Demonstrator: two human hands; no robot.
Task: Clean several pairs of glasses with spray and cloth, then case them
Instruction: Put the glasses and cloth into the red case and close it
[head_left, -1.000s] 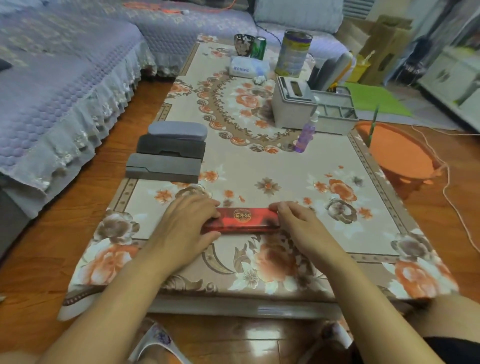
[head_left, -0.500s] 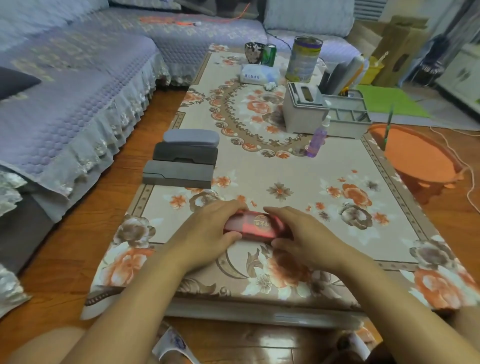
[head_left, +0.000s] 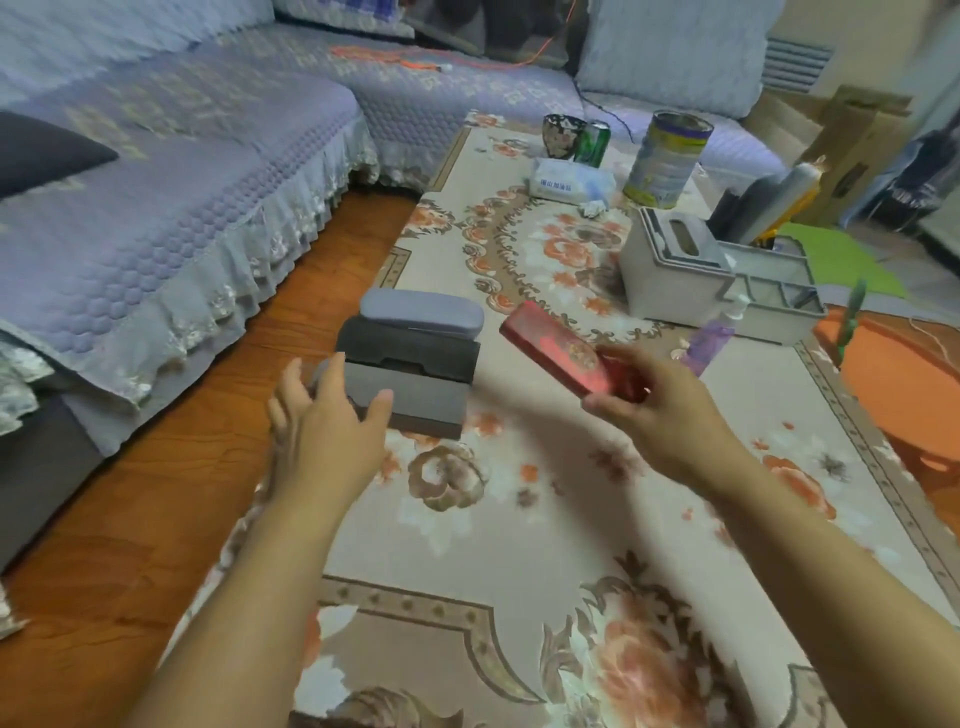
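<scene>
My right hand (head_left: 655, 410) grips a closed red glasses case (head_left: 558, 348) by its near end and holds it in the air above the table, its far end pointing up-left toward the other cases. Three closed cases lie in a row at the table's left edge: a grey one (head_left: 415, 397) nearest, a dark one (head_left: 408, 348) behind it, a blue-grey one (head_left: 421, 312) farthest. My left hand (head_left: 324, 431) has its fingers spread around the near left corner of the grey case. A purple spray bottle (head_left: 711, 338) stands just beyond my right hand.
The flowered tablecloth (head_left: 519, 519) covers a low table. A grey tissue box and organizer (head_left: 675, 270) stand at right, with a tin (head_left: 667, 158), cans and a tissue pack (head_left: 569, 182) farther back. A sofa (head_left: 156, 208) runs along the left. An orange basin (head_left: 904, 384) sits at right.
The red case lay on the table under both hands; now my right hand has lifted it forward and to the right. My left hand has let go and moved to the grey case.
</scene>
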